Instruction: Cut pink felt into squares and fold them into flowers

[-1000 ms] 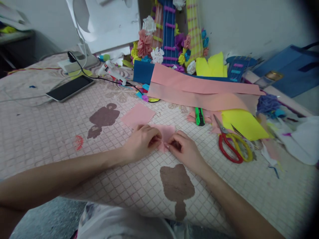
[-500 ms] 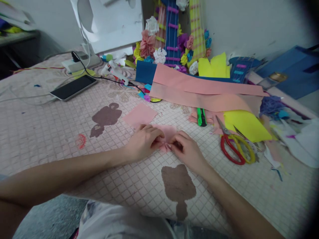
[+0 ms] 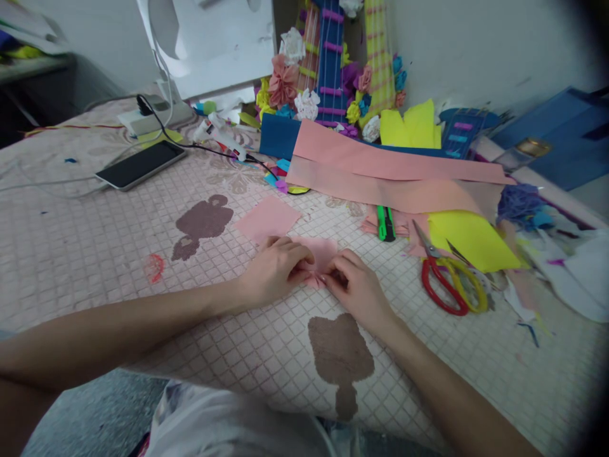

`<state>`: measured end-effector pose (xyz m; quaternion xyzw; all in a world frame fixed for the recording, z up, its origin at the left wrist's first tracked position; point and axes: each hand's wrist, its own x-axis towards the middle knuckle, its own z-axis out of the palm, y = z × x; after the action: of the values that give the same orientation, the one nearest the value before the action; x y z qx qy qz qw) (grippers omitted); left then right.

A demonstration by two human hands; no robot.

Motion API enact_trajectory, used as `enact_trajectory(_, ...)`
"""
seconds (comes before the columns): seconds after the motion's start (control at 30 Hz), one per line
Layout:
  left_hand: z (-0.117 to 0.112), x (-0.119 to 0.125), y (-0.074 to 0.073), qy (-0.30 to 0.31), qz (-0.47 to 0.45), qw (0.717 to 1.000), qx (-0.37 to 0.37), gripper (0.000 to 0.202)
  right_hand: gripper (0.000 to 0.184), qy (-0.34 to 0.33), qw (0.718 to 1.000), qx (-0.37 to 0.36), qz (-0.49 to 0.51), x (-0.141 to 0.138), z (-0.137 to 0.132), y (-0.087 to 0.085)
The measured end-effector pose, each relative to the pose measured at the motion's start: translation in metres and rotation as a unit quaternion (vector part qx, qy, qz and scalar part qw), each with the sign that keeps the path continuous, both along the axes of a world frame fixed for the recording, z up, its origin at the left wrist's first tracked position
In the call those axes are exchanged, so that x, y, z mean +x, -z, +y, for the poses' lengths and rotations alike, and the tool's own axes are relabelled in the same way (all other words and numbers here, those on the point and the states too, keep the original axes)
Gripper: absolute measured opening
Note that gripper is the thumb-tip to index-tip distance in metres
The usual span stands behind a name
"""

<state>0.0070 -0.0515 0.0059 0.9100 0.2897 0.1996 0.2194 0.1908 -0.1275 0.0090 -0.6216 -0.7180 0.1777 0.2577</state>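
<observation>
A small piece of pink crepe paper (image 3: 322,249) lies on the patterned tablecloth, its near edge gathered into small pleats. My left hand (image 3: 278,266) pinches the paper from the left, thumb and fingertips together. From the other side my right hand (image 3: 354,282) pinches the same gathered edge, its fingers curled. Both hands rest low over the cloth, fingertips a short gap apart. Just beyond my left hand lies a flat pink paper square (image 3: 269,218), partly hidden by its knuckles.
Red-handled scissors (image 3: 442,285) overlap a yellow-handled pair at right, near a green cutter (image 3: 386,223). Pink strips (image 3: 394,158) stretch across the back. A glue gun (image 3: 221,138) and a phone (image 3: 141,165) with cables lie left. Paper flowers (image 3: 284,79) stand behind.
Both hands keep their pinch on the pink paper in nearly the same place. The view has shifted very slightly; otherwise nothing visibly moves.
</observation>
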Motion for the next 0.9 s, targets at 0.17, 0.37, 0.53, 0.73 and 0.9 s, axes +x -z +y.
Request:
enact_trajectory(0.17,-0.0001,0.0008,0.0000,0.001,-0.001,1.000,0.003,0.011,0.007,0.007,1.000,0.010,0.004,-0.0003,-0.0003,0.0025)
enact_trajectory(0.37,-0.0015,0.0006,-0.0025,0.009,0.015,1.000,0.007,0.002,0.011,0.004,1.000,0.008,0.003,-0.0017,-0.0022,0.0005)
enact_trajectory(0.53,-0.0014,-0.0009,-0.0041,0.029,0.023,0.999,0.007,0.008,0.011,0.000,1.000,0.003,-0.002,-0.0013,-0.0020,-0.0001)
enact_trajectory(0.73,0.0000,-0.0007,-0.0036,0.038,0.022,0.999,0.004,0.012,0.010,-0.009,1.000,-0.007,0.003,-0.0016,-0.0020,-0.0024)
enact_trajectory(0.9,0.0015,-0.0006,-0.0046,0.044,0.018,0.999,0.004,0.012,0.009,-0.011,1.000,-0.009,0.004,-0.0017,-0.0024,-0.0031)
